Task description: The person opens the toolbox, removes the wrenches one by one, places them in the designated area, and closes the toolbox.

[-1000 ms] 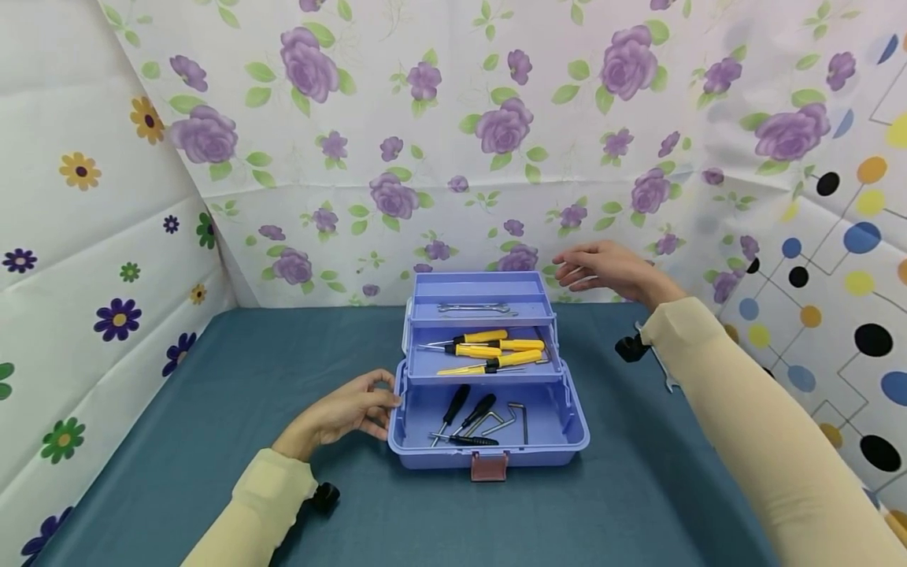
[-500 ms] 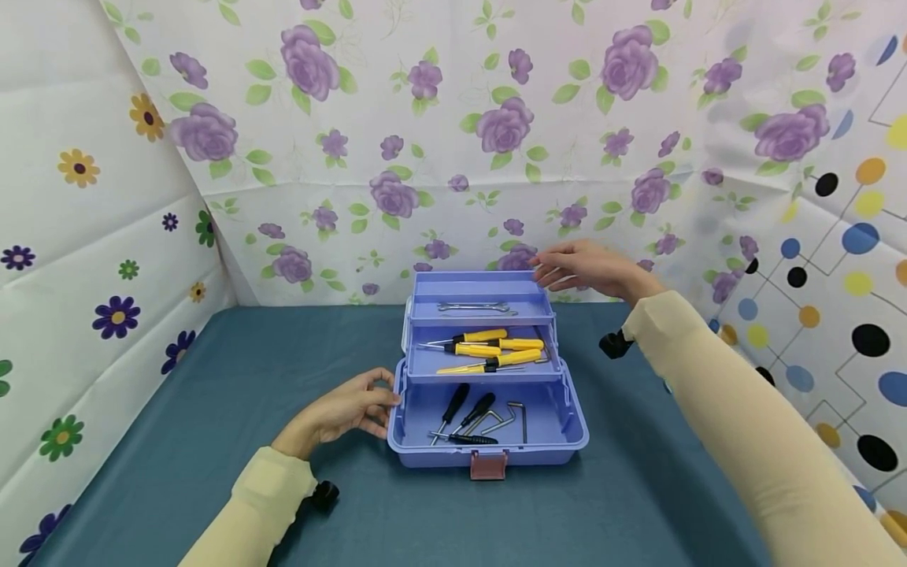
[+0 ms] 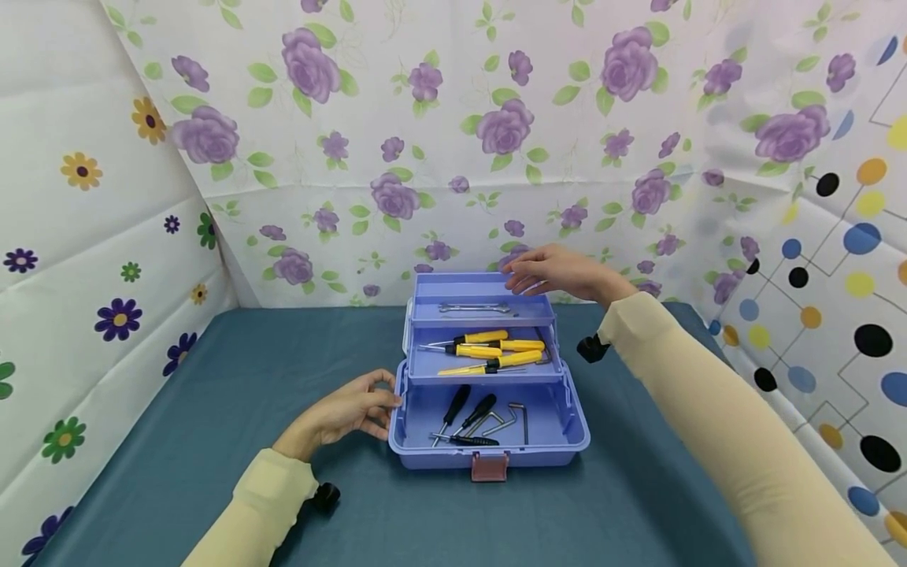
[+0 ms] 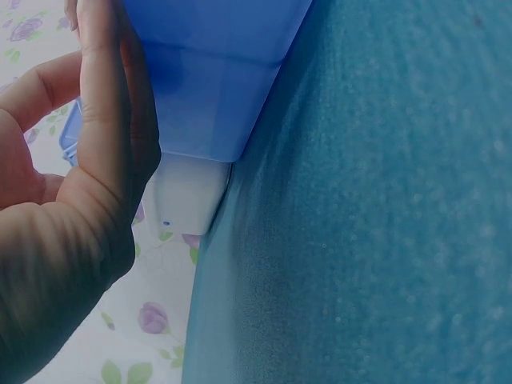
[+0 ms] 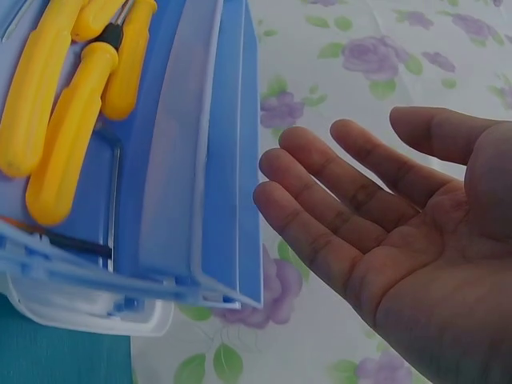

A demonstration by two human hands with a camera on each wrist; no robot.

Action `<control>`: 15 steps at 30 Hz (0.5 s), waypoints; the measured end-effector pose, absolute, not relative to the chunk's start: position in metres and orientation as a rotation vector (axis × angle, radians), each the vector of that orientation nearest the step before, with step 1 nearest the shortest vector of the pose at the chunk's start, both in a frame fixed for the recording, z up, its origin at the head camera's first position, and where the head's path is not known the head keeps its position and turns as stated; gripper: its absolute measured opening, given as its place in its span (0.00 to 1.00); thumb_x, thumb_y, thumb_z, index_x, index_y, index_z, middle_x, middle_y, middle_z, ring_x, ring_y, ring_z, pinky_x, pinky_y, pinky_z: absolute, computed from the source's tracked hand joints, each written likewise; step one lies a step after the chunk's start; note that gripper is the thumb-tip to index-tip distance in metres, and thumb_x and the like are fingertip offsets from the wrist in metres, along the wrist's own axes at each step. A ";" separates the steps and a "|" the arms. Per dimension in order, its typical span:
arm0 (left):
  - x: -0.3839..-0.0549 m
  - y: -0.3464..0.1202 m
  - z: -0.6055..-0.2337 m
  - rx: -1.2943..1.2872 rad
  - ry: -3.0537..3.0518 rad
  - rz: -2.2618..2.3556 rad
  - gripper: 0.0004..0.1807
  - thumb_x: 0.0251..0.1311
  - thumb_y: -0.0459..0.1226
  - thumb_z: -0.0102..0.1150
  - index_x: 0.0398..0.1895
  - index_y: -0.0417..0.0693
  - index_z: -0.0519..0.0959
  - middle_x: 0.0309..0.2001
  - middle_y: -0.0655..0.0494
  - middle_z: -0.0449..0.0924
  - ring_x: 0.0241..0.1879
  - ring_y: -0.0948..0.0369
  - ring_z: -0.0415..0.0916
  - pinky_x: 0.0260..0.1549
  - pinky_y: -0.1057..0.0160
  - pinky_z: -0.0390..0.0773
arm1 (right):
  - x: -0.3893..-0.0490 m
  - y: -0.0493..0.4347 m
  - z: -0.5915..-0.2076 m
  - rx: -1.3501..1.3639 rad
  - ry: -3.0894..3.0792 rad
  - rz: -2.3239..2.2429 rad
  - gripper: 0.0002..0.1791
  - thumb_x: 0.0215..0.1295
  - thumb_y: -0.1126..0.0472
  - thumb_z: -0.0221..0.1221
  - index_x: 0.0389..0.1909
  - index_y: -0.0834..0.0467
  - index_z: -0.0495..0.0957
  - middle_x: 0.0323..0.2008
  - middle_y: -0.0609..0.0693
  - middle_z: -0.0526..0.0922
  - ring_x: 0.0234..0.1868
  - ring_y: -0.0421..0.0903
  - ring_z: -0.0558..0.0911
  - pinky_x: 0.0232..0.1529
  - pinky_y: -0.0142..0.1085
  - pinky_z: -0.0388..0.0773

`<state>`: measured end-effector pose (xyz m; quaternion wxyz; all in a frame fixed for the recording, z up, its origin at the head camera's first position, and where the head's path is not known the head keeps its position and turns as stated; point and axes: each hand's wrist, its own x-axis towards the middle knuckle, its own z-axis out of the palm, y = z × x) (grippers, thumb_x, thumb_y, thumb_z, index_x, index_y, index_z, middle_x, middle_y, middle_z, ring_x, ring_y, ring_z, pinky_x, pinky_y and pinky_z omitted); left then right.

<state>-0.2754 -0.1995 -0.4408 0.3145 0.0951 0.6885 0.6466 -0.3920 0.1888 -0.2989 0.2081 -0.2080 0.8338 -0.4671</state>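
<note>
Toolbox (image 3: 538, 458) sits on the teal tabletop (image 3: 567, 520), unfolded, its latch (image 3: 489, 468) hanging undone at the front.

Hands: left hand (image 3: 357, 405) is at the toolbox's left side, fingers alongside the wall, not wrapped round anything; contact looks light, can't tell if it bears on the rim. Right hand (image 3: 560, 272) hangs by the toolbox's upper right corner, fingers extended, palm free. Fingertips near the top tray (image 3: 482, 322) edge; no contact visible in right wrist view.

Done, from how things lie: trays fanned out, every level stocked. Wrenches (image 3: 473, 307) in the top tray, yellow-handled screwdrivers (image 3: 478, 351) in the middle tray (image 3: 489, 378), black-handled screwdrivers (image 3: 457, 404) and hex keys (image 3: 525, 425) in the toolbox's bottom. Nothing held.

Left, as I read it: closing up isn't done. Trays not folded in, latch not fastened. White part (image 4: 188, 192) behind the toolbox is likely the lid, swung back; mostly hidden. Can't confirm the tool set is complete; the right sleeve (image 3: 680, 378) blocks some tabletop right of the toolbox.
</note>
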 end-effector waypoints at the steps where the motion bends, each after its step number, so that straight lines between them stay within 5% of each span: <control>1: -0.276 -0.200 -0.441 0.253 1.815 1.704 0.16 0.72 0.35 0.58 0.54 0.40 0.63 0.32 0.47 0.80 0.30 0.59 0.82 0.32 0.60 0.89 | -0.392 0.187 -0.299 -0.588 2.319 -1.294 0.25 0.86 0.53 0.46 0.71 0.66 0.71 0.63 0.66 0.79 0.64 0.60 0.79 0.69 0.53 0.74; 15: -0.277 -0.199 -0.442 0.248 1.811 1.704 0.17 0.71 0.35 0.59 0.55 0.41 0.63 0.32 0.47 0.81 0.29 0.58 0.82 0.32 0.59 0.89 | -0.391 0.163 -0.299 -0.655 2.269 -1.250 0.25 0.85 0.56 0.46 0.72 0.67 0.69 0.63 0.67 0.79 0.65 0.63 0.77 0.68 0.54 0.74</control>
